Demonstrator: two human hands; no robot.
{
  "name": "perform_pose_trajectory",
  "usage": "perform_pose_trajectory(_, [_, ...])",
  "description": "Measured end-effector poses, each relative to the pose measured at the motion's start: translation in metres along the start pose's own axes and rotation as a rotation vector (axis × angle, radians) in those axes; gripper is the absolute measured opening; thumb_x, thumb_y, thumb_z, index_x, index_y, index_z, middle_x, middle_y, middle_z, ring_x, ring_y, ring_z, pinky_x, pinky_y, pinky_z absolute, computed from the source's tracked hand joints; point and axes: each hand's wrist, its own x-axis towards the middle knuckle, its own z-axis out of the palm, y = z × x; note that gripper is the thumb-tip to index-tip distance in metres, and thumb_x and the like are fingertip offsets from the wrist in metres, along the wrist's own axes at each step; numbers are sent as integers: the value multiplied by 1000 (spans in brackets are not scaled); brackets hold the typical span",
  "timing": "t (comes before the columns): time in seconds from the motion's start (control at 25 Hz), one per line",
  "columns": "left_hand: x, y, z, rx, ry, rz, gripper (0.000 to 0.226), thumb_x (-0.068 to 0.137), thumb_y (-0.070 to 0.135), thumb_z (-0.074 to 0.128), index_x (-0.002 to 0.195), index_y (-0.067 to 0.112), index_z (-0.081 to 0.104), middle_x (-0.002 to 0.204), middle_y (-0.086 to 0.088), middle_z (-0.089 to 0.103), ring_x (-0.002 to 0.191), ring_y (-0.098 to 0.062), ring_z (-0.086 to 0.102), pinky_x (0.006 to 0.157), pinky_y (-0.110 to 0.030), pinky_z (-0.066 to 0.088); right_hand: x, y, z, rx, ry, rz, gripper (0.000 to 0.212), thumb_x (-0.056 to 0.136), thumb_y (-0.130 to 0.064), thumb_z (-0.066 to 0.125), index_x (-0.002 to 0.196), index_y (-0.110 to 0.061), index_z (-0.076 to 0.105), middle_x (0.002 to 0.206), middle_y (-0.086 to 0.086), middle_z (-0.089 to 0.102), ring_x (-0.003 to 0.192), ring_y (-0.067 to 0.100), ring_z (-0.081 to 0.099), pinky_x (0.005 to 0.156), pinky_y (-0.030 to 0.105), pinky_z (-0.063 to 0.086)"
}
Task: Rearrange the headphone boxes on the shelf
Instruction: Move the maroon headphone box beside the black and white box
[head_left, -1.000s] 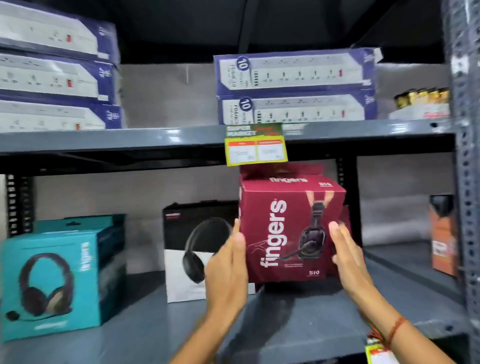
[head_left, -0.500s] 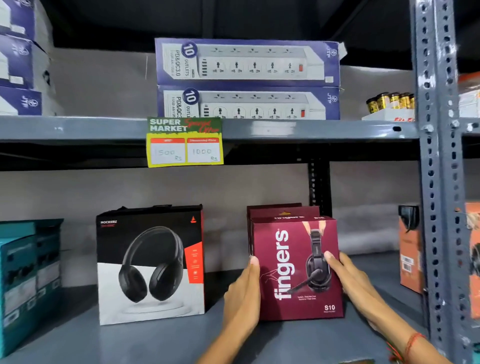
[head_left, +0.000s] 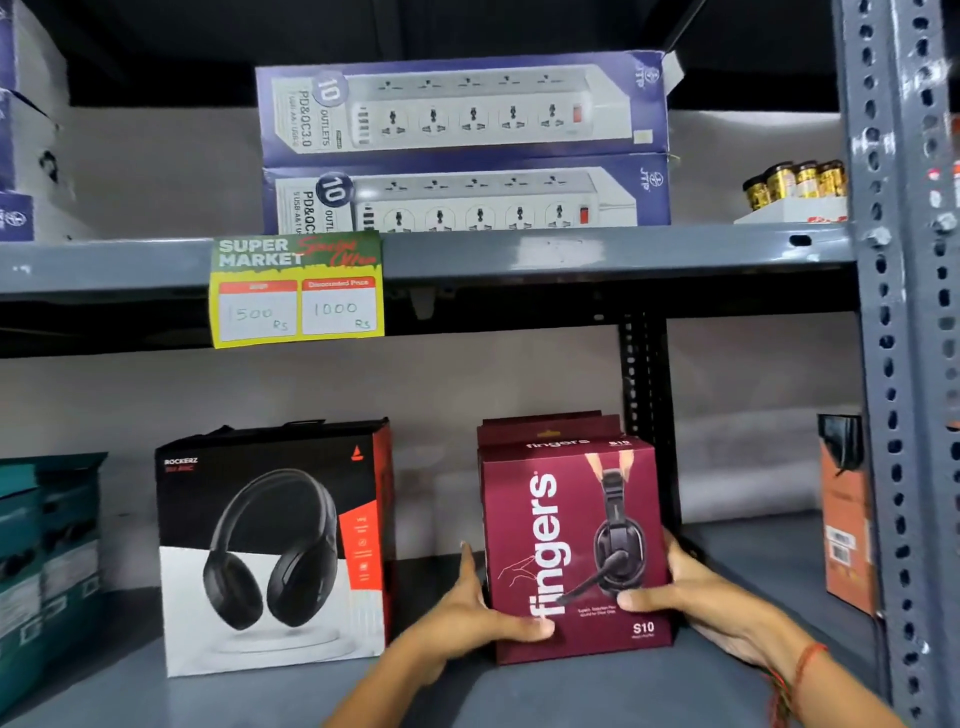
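A maroon "fingers" headphone box (head_left: 566, 525) stands upright on the lower grey shelf (head_left: 571, 691), with another maroon box (head_left: 545, 423) right behind it. My left hand (head_left: 467, 618) presses its left side, thumb across the front. On the right side my right hand (head_left: 701, 597) grips it, thumb on the front face. A black-and-white headphone box (head_left: 270, 545) stands to the left, apart from the maroon one. Teal headphone boxes (head_left: 47, 551) sit at the far left edge.
An orange box (head_left: 844, 509) stands at the right by the perforated steel upright (head_left: 904, 364). The upper shelf (head_left: 571, 254) carries stacked blue power-strip boxes (head_left: 462, 140), small jars (head_left: 795, 182) and a yellow price tag (head_left: 296, 291).
The maroon box has come down from mid-air onto the lower shelf. My thumbs have wrapped onto its front. The view has shifted right and closer.
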Motion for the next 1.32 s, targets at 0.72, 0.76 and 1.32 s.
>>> perform_pose_trajectory(0.72, [-26, 9, 32, 0, 117, 91, 112, 48, 55, 96, 143, 36, 40, 123, 18, 68, 111, -3, 66, 103, -29, 52, -32, -9, 4, 5, -35, -20, 95, 50, -29, 98, 135, -18, 56, 122, 3, 75, 114, 21, 70, 100, 38, 52])
perform_pose_trajectory(0.76, [-30, 9, 32, -6, 119, 88, 119, 46, 57, 97, 147, 34, 37, 124, 17, 69, 113, -5, 66, 106, -33, 51, -34, -10, 7, 6, -10, -36, 98, 51, -28, 97, 138, -18, 53, 123, 2, 74, 114, 20, 70, 101, 39, 52])
perform_pose_trajectory(1.32, [-158, 1, -129, 273, 1098, 607, 125, 65, 57, 82, 162, 19, 13, 169, 4, 16, 154, -10, 15, 122, -29, 19, -35, -111, 203, -398, 618, -851, 98, 74, -54, 68, 156, -22, 27, 163, -6, 27, 150, 7, 24, 116, 10, 21])
